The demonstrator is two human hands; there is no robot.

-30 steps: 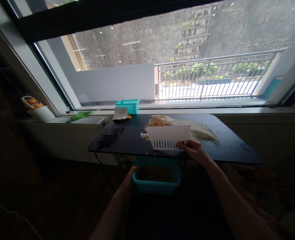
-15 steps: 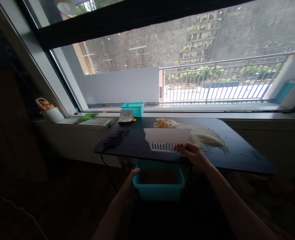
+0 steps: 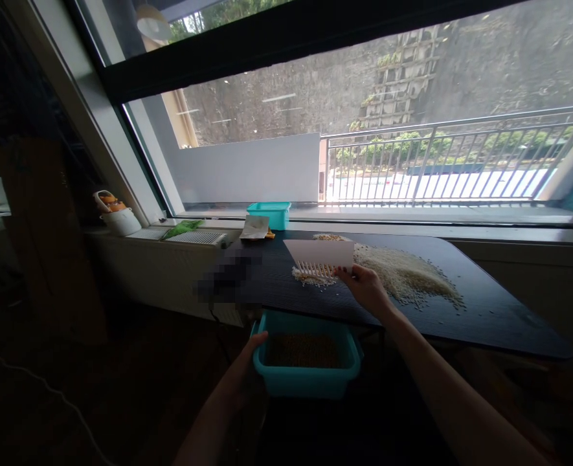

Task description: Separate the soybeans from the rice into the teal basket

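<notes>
My right hand (image 3: 368, 286) pinches the lower right corner of a white slotted plastic scraper (image 3: 320, 254), its row of slots facing down. Under those slots lies a small patch of pale grains (image 3: 310, 279) on the dark table (image 3: 490, 317). A larger heap of pale, rice-like grains (image 3: 412, 272) spreads to the right of the hand, and some yellow kernels (image 3: 329, 237) show behind the scraper. Below the table's front edge, my left hand (image 3: 248, 356) grips the left rim of a teal plastic tub (image 3: 305, 382). Brownish grain (image 3: 305, 349) covers the tub's bottom.
A second teal tub (image 3: 277, 217) stands at the table's back edge, with a paper packet (image 3: 255, 228) before it. A blurred dark object (image 3: 232, 275) lies at the table's left. A white pot (image 3: 121, 222) and green netting (image 3: 183, 228) sit by the window.
The scraper has moved left and away from me and is now tilted, uncovering the small patch of pale grains. My left hand keeps its grip on the tub. The view has shifted slightly.
</notes>
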